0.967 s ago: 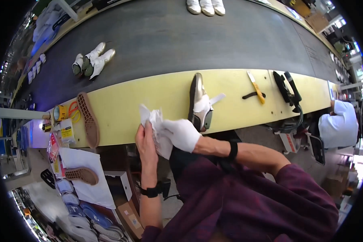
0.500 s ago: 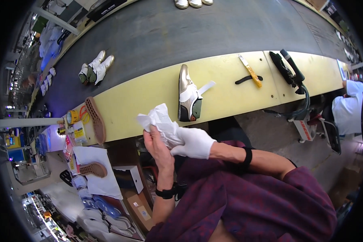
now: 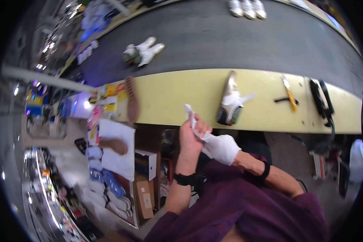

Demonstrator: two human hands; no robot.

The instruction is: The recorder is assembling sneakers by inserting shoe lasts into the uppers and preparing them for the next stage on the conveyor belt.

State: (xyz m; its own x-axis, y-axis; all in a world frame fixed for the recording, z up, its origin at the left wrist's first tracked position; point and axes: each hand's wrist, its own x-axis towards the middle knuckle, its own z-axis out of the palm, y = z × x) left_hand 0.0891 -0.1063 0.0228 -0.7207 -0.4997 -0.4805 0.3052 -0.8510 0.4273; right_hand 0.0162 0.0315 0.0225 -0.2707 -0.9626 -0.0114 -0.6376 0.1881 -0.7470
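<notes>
My bare left hand is closed around crumpled white tissue paper, whose end sticks up above the fingers. Up against it is my right hand in a white glove, its fingers curled at the paper's lower part, most of which the hands hide. Just beyond my hands, a gold, white and green shoe lies on the pale yellow bench edge, toe pointing away, a white strip sticking out from its side.
A yellow-handled knife and a black hand tool lie right of the shoe. Left are a brown sole, scissors and a lower shelf with a white sheet. Several shoes stand on the dark belt.
The view has swung, shifting the bench rightward in the picture. The tissue paper, spread between my hands before, is now squeezed into a tight bunch with my left fingers closed over it.
</notes>
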